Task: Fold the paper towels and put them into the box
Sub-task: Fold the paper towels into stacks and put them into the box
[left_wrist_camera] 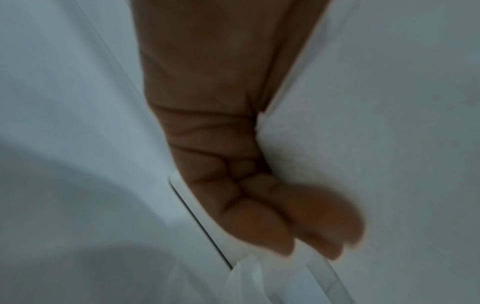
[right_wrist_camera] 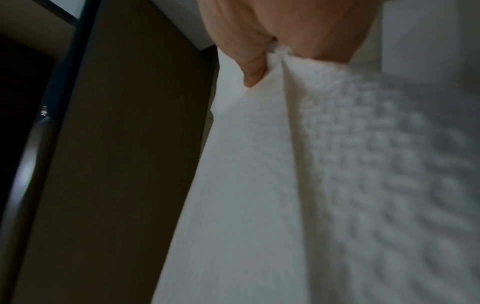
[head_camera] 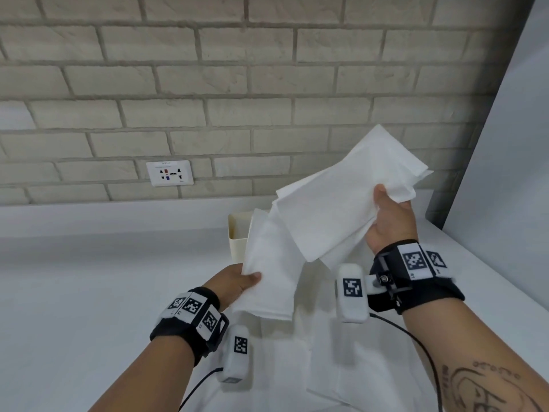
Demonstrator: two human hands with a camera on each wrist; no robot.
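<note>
Your head camera looks forward and down across the white countertop (head_camera: 89,278) toward the pale brick wall (head_camera: 208,84), taking in both forearms. Your left wrist camera sits very near the left hand (left_wrist_camera: 233,164), looking along its palm. Your right wrist camera looks along the right hand (right_wrist_camera: 285,30), close against the white embossed paper towels (right_wrist_camera: 337,164). All three views share these towels (head_camera: 341,209).

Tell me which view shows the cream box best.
Head view: the cream box stands on the counter by the wall, its open top partly hidden behind the paper towels. The left wrist view shows only a blurred strip of what may be its rim; the right wrist view shows none.
</note>
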